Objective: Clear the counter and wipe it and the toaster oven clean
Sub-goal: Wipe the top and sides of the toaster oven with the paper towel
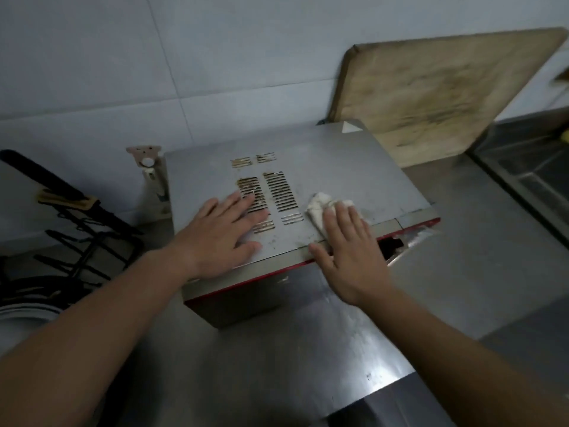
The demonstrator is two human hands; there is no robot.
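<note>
The toaster oven (338, 167) stands on the steel counter (277, 365), its silver top facing me, with grimy vent slots in the middle and a red front edge. My left hand (221, 238) lies flat on the top, fingers straight over the left vent slots. My right hand (351, 254) presses a crumpled white cloth (320, 204) flat against the top near the front edge, fingers straight. Part of the cloth is hidden under the fingers.
A stained wooden cutting board (437, 94) leans on the tiled wall behind the oven. A black wire dish rack (80, 241) with plates stands at the left. A sink (529, 167) lies at the right. The counter's front edge (385, 392) runs below.
</note>
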